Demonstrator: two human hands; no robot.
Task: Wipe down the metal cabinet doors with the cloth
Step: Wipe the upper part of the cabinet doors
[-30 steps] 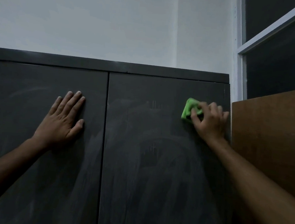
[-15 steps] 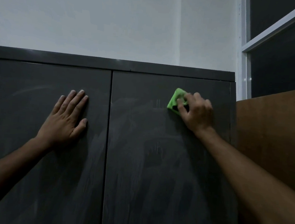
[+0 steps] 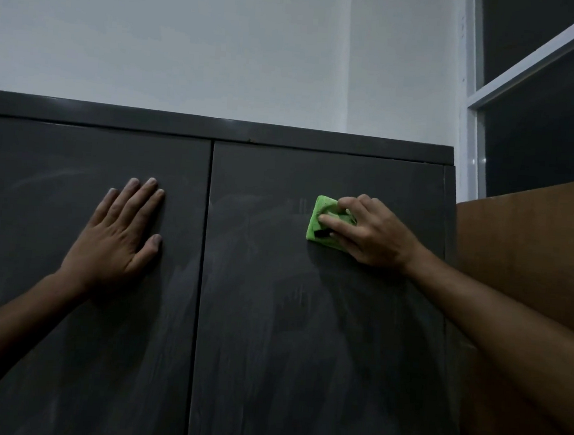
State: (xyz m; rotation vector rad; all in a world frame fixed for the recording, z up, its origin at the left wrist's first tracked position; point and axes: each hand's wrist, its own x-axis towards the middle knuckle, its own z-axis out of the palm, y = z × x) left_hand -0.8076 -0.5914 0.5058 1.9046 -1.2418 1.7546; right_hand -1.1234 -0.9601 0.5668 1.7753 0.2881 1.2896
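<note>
Two dark cabinet doors (image 3: 305,321) are being touched: the left hand (image 3: 119,238) is being laid flat, fingers spread, while a seemingly folded green cloth (image 3: 323,223) is being clamped by the right hand (image 3: 370,234) near the right door's upper edge.

No lettering, label, brand, number or sign can be read anywhere in the view. The cabinet doors (image 3: 305,321) carry only faint smears, and the cloth (image 3: 321,225) shows no print or tag.
</note>
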